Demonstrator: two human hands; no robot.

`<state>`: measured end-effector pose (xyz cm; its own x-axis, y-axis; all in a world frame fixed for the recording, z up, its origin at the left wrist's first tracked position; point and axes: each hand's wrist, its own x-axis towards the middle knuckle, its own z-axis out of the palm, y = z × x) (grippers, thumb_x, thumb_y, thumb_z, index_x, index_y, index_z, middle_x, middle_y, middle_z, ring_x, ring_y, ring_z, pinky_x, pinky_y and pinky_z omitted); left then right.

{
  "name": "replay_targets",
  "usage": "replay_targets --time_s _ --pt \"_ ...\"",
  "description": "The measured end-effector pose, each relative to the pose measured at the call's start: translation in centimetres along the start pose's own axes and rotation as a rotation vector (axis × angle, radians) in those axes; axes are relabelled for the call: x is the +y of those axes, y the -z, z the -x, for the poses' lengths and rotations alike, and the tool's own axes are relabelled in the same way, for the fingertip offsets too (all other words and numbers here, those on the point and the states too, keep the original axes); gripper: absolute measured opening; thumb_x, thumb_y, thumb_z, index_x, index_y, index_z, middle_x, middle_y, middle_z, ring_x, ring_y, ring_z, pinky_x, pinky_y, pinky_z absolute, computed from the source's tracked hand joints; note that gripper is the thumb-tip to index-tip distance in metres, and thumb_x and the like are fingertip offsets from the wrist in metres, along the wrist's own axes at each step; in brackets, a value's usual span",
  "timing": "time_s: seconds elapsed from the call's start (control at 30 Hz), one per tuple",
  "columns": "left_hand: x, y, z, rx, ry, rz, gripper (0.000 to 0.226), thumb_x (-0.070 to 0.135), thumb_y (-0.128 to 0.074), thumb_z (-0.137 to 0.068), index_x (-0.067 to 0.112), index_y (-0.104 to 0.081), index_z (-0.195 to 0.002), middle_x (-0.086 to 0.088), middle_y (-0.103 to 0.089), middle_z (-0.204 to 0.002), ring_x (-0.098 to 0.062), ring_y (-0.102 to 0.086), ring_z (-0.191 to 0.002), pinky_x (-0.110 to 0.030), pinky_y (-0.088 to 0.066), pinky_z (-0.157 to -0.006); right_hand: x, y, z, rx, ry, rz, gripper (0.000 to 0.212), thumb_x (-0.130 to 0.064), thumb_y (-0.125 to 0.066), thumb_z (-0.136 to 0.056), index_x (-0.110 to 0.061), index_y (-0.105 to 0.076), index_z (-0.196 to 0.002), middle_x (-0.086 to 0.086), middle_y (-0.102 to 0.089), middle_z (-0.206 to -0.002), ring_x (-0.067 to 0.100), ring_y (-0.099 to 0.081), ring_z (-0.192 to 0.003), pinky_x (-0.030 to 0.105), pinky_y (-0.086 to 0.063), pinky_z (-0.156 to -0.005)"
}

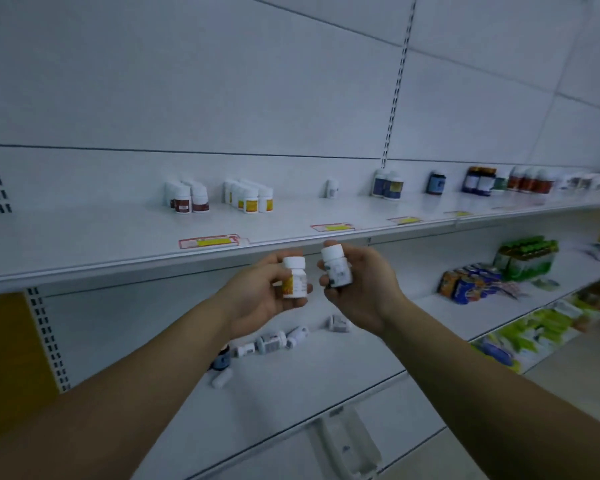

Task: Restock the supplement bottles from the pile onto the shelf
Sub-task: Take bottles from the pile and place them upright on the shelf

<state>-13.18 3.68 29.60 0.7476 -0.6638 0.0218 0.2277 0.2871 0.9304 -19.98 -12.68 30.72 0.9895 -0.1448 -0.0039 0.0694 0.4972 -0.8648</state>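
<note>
Left hand (260, 299) grips one bottle (294, 277); right hand (361, 289) another (336, 266).

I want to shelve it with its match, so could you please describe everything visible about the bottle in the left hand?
The bottle in the left hand is small, white and plastic-looking, with a white cap on top and a yellow-orange label. It stands about upright in the grip of the left hand, fingers curled behind and thumb at the front, just below the upper shelf's front edge.

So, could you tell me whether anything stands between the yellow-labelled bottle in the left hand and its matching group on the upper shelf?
Nothing visible does. The left hand holds the yellow-labelled bottle below the upper shelf, and bare shelf lies before the matching group.
</note>
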Motion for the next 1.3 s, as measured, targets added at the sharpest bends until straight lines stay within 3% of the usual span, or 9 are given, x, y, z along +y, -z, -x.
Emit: replay_targets --time_s 0.17,0.3,0.4,0.6,0.77,0.87,0.97,1.1,1.3 --pt "0.0 -8.6 -3.3 0.014 -0.099 0.011 0.035 -0.001 -0.035 -0.095 0.019 -0.061 -0.108 -0.013 -0.068 -0.088 -0.027 -0.067 -0.078 -0.033 -0.056 -0.060 -6.1 5.7 1.6 -0.047 0.059 -0.013 0.022 -0.014 -0.041 -0.094 -0.021 -0.060 -0.102 0.008 -0.061 -0.075 0.018 -0.054 -0.060 0.022 -0.043 -0.051" --pt "-0.6 -13.7 -6.3 0.017 -0.119 -0.022 0.034 -0.003 -0.038 -0.092 0.016 -0.062 -0.107 -0.013 -0.068 -0.090 -0.029 -0.067 -0.084 -0.034 -0.057 -0.063 -10.2 9.9 1.8 -0.005 0.045 -0.053 0.021 -0.019 -0.043 -0.094 -0.015 -0.062 -0.100 0.013 -0.060 -0.076 0.019 -0.052 -0.061 0.024 -0.043 -0.055" --pt "-1.0 -16.0 -8.5 0.018 -0.137 -0.048 0.038 -0.010 -0.039 -0.090 0.015 -0.063 -0.105 -0.013 -0.067 -0.091 -0.030 -0.065 -0.086 -0.036 -0.058 -0.066 -12.3 12.0 0.8 -0.006 0.067 -0.063 0.023 -0.025 -0.044 -0.093 -0.013 -0.063 -0.099 0.010 -0.058 -0.075 0.017 -0.050 -0.060 0.023 -0.041 -0.055" --pt "-0.6 -18.4 -15.2 -0.013 -0.210 -0.131 0.045 -0.018 -0.042 -0.085 0.016 -0.061 -0.107 -0.009 -0.070 -0.090 -0.022 -0.069 -0.080 -0.032 -0.058 -0.070 -15.4 16.6 -4.9 0.025 0.183 -0.035 0.017 -0.018 -0.049 -0.093 -0.014 -0.063 -0.101 0.005 -0.063 -0.065 0.015 -0.058 -0.054 0.023 -0.048 -0.051" --pt "-0.4 -20.8 -23.2 -0.003 -0.372 -0.298 0.048 -0.017 -0.056 -0.081 0.025 -0.062 -0.102 -0.009 -0.062 -0.105 -0.018 -0.068 -0.084 -0.026 -0.056 -0.069 -18.9 21.4 -9.7 0.088 0.251 0.101 0.019 -0.020 -0.049 -0.095 -0.023 -0.065 -0.104 0.006 -0.069 -0.080 0.018 -0.065 -0.064 0.029 -0.053 -0.058" --pt "-0.4 -23.2 -28.1 -0.004 -0.376 -0.350 0.046 -0.013 -0.060 -0.081 0.028 -0.061 -0.102 -0.011 -0.057 -0.111 -0.023 -0.066 -0.091 -0.029 -0.057 -0.073 -21.9 24.7 -11.4 0.123 0.297 0.227 0.020 -0.021 -0.046 -0.098 -0.029 -0.065 -0.102 0.001 -0.072 -0.082 0.017 -0.067 -0.069 0.027 -0.052 -0.056" --pt "-0.8 -25.0 -32.1 0.011 -0.332 -0.346 0.044 -0.012 -0.059 -0.082 0.025 -0.060 -0.104 -0.011 -0.057 -0.114 -0.026 -0.064 -0.097 -0.030 -0.057 -0.075 -24.5 27.6 -13.6 0.130 0.320 0.303 0.017 -0.019 -0.050 -0.097 -0.025 -0.061 -0.109 0.006 -0.068 -0.099 0.024 -0.067 -0.086 0.027 -0.052 -0.060" --pt "-1.2 -25.9 -34.6 0.134 -0.334 -0.443 0.044 -0.015 -0.057 -0.080 0.024 -0.059 -0.102 -0.010 -0.057 -0.112 -0.026 -0.063 -0.096 -0.032 -0.057 -0.077 -26.1 29.5 -17.5 0.075 0.326 0.421 0.013 -0.018 -0.055 -0.095 -0.023 -0.057 -0.107 0.009 -0.065 -0.105 0.025 -0.067 -0.091 0.031 -0.055 -0.067" --pt "-0.2 -23.5 -31.9 0.486 -0.354 -0.725 0.042 -0.009 -0.065 -0.077 0.028 -0.053 -0.094 -0.006 -0.053 -0.100 -0.026 -0.062 -0.085 -0.037 -0.058 -0.075 -24.5 26.7 -21.8 -0.157 0.256 0.553 0.021 -0.011 -0.065 -0.085 -0.025 -0.054 -0.096 0.009 -0.057 -0.108 0.025 -0.063 -0.090 0.036 -0.056 -0.073"
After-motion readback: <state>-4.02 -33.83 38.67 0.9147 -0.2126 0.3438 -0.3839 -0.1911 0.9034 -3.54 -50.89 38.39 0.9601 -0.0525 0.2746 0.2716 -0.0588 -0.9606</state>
